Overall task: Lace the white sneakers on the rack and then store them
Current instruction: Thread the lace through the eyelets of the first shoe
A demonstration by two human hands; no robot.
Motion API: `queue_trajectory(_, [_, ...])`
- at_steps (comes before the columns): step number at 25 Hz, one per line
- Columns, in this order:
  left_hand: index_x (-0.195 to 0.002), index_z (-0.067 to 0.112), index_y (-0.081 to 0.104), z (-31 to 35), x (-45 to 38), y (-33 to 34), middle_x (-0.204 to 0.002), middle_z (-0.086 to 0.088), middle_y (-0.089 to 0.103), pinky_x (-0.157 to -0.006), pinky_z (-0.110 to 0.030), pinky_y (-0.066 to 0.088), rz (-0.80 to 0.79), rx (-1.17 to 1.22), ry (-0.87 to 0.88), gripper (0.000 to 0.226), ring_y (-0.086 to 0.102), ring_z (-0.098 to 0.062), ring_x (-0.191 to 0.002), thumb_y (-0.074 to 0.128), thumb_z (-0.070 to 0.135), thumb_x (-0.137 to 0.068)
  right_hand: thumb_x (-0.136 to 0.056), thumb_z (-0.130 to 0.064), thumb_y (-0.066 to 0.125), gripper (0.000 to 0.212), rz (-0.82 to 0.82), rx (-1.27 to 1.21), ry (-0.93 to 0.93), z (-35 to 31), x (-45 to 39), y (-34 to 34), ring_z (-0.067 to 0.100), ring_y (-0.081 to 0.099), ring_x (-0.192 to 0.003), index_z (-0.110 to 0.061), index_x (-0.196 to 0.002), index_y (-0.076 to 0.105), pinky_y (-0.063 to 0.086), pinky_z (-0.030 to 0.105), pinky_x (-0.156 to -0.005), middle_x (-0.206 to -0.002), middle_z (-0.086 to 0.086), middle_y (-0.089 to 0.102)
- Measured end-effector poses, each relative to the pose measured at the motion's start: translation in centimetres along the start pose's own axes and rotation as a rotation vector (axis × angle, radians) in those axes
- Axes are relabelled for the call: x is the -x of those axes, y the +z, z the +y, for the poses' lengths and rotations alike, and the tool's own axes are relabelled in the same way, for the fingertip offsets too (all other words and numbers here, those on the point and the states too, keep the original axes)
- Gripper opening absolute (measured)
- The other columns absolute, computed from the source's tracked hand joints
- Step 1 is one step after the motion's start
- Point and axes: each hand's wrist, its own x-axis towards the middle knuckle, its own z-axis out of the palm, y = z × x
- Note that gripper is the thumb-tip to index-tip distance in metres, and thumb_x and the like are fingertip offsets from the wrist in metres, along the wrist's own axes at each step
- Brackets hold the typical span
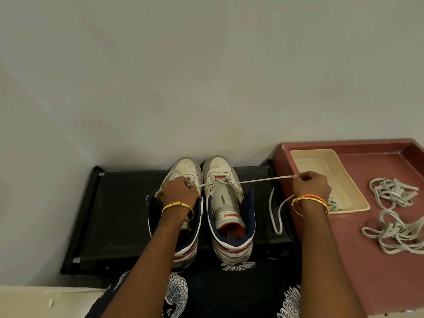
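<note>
Both hands are working one lace [257,179] across the right-hand sneaker [227,203]. Right hand [311,185] is pinching the lace near its tip and drawing it taut out to the side, likely to take up slack through the lower eyelets; the rest is trailing in a loop below the wrist. Left hand [180,191] is gripping the other end over the left-hand sneaker [181,203], probably anchoring it so both ends come out even. Both sneakers are standing toes to the wall on the black rack [128,203]. More loose laces [394,193] are lying on the maroon table [378,260] beside a cream tray [321,164], within reach for the second shoe.
</note>
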Motion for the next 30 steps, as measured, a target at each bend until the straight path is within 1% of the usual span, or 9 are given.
queue_trajectory(3, [-0.096, 0.008, 0.067, 0.1, 0.4, -0.2, -0.096, -0.012, 0.065, -0.087, -0.042, 0.050, 0.050, 0.012, 0.049, 0.019, 0.057, -0.028, -0.096, 0.053, 0.020, -0.089, -0.085, -0.009, 0.057, 0.018, 0.146, 0.098, -0.067, -0.8, 0.4, 0.6, 0.038, 0.056, -0.102, -0.004, -0.099, 0.068, 0.045, 0.040, -0.084, -0.103, 0.018, 0.063])
queue_trajectory(5, [-0.108, 0.010, 0.065, 0.3, 0.5, -0.6, -0.110, -0.010, 0.061, -0.086, -0.039, 0.050, 0.130, -0.008, 0.141, 0.023, 0.055, -0.027, -0.104, 0.053, 0.017, -0.089, -0.084, -0.008, 0.058, 0.019, 0.092, 0.189, -0.186, -1.6, 0.7, 1.9, 0.037, 0.053, -0.106, -0.009, -0.100, 0.068, 0.043, 0.044, -0.091, -0.107, 0.015, 0.061])
queue_trajectory(8, [-0.108, 0.013, 0.067, 1.1, 0.1, -0.6, -0.108, -0.006, 0.065, -0.085, -0.035, 0.052, 0.161, 0.124, 0.250, 0.022, 0.060, -0.021, -0.096, 0.058, 0.015, -0.088, -0.085, -0.015, 0.065, 0.020, -0.325, 0.098, -0.307, -1.9, 1.7, 4.7, 0.029, 0.059, -0.104, -0.013, -0.105, 0.068, 0.045, 0.049, -0.097, -0.107, 0.009, 0.067])
queue_trajectory(10, [-0.107, 0.013, 0.068, 1.5, -0.4, 0.0, -0.101, -0.003, 0.069, -0.083, -0.026, 0.047, 0.016, 0.247, 0.210, 0.022, 0.060, -0.015, -0.093, 0.062, 0.016, -0.086, -0.085, -0.020, 0.067, 0.021, -0.579, 0.134, -0.298, -1.9, 2.4, 6.3, 0.025, 0.061, -0.105, -0.015, -0.105, 0.068, 0.046, 0.047, -0.098, -0.109, 0.007, 0.068])
queue_trajectory(12, [-0.114, 0.013, 0.065, 1.9, -0.8, 0.4, -0.103, -0.003, 0.069, -0.085, -0.022, 0.044, -0.172, 0.225, 0.148, 0.028, 0.061, -0.016, -0.098, 0.061, 0.015, -0.086, -0.083, -0.022, 0.070, 0.017, -0.660, 0.179, -0.277, -2.0, 2.5, 7.4, 0.022, 0.063, -0.100, -0.016, -0.099, 0.070, 0.048, 0.043, -0.095, -0.102, 0.006, 0.070])
queue_trajectory(17, [-0.102, 0.012, 0.069, 2.4, -2.1, 0.9, -0.095, -0.007, 0.071, -0.084, -0.029, 0.050, -0.268, -0.032, 0.118, 0.022, 0.064, -0.024, -0.091, 0.064, 0.021, -0.083, -0.082, -0.010, 0.070, 0.012, -0.678, 0.137, -0.265, -2.4, 2.3, 7.9, -0.001, 0.052, -0.061, -0.003, -0.092, 0.072, 0.043, 0.019, -0.073, -0.068, -0.003, 0.061])
queue_trajectory(20, [-0.090, 0.012, 0.072, 2.8, -2.0, 1.0, -0.090, -0.008, 0.071, -0.073, -0.027, 0.048, -0.227, -0.103, 0.111, 0.014, 0.063, -0.024, -0.083, 0.064, 0.021, -0.084, -0.082, -0.010, 0.070, 0.003, -0.659, 0.170, -0.245, -2.3, 2.3, 7.8, 0.009, 0.058, -0.069, -0.008, -0.084, 0.071, 0.049, 0.027, -0.078, -0.066, -0.005, 0.060])
queue_trajectory(24, [-0.085, 0.012, 0.074, 3.0, -1.3, 0.6, -0.088, -0.009, 0.071, -0.070, -0.027, 0.046, -0.094, -0.050, 0.016, 0.012, 0.063, -0.026, -0.081, 0.066, 0.020, -0.082, -0.081, -0.014, 0.071, 0.003, -0.597, 0.192, -0.169, -1.7, 1.9, 7.7, 0.023, 0.065, -0.087, -0.011, -0.079, 0.070, 0.053, 0.041, -0.088, -0.086, 0.008, 0.071])
queue_trajectory(30, [-0.092, 0.011, 0.074, 3.3, -0.7, 0.2, -0.096, -0.008, 0.071, -0.070, -0.027, 0.043, -0.111, -0.071, -0.058, 0.017, 0.060, -0.024, -0.084, 0.062, 0.021, -0.085, -0.085, -0.015, 0.067, 0.012, -0.606, 0.180, -0.087, -1.6, 2.3, 7.5, 0.026, 0.063, -0.091, -0.004, -0.090, 0.071, 0.051, 0.037, -0.088, -0.094, 0.014, 0.069])
